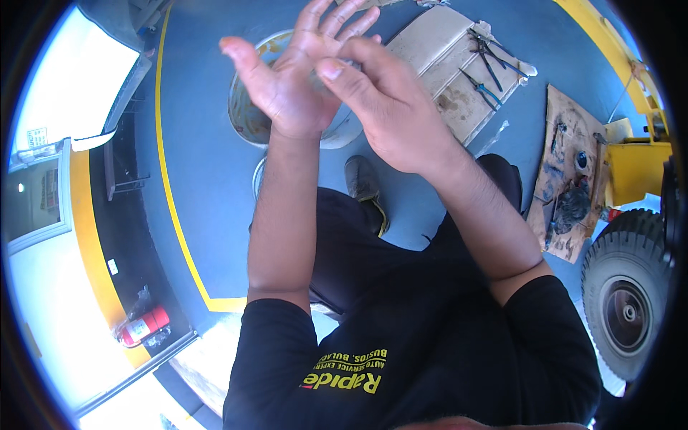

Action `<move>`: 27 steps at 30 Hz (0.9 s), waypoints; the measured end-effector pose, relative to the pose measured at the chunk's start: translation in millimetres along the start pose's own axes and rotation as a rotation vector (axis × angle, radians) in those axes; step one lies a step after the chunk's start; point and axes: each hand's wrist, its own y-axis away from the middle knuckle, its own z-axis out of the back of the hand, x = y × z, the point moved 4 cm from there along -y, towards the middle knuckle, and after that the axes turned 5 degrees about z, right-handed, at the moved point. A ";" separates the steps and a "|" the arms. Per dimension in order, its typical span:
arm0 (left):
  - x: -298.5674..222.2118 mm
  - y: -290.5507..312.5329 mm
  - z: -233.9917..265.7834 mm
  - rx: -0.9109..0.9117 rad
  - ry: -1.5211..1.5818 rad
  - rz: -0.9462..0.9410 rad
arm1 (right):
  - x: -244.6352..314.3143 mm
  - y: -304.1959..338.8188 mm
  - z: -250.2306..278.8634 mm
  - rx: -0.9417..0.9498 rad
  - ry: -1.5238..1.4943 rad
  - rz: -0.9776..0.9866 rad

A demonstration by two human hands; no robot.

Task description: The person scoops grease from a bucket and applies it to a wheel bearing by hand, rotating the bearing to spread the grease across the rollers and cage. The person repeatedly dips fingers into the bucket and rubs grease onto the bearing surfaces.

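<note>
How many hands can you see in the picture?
2. The left hand is spread open, palm showing, in front of a round tub. The right hand is beside it, its thumb overlapping the left palm. Some right fingers are hidden.

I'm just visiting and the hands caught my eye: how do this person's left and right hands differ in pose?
The left hand is opened out, fingers spread, while the right hand has its fingers curled. The left hand shows its palm to the camera; the right hand shows mostly its back and thumb side. Both are bare, and they overlap in this view.
</note>
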 end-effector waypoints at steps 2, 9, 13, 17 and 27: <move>-0.7 -11.6 -9.6 0.002 -0.063 -0.092 | -14.0 -4.0 10.4 -0.177 0.041 -0.032; -7.1 -9.7 -6.5 -0.047 -0.172 -0.170 | -3.3 9.0 -6.0 0.084 0.066 0.031; -5.5 -12.0 4.8 0.001 -0.682 -0.173 | -7.5 -10.7 -7.0 -0.150 0.297 0.049; -10.9 -9.4 -2.7 -0.128 -0.317 -0.167 | -4.3 -1.0 -14.5 -0.003 0.109 0.078; -7.8 -12.0 -11.3 -0.040 -0.361 -0.114 | -33.1 -0.3 -9.4 -0.018 -0.359 -0.157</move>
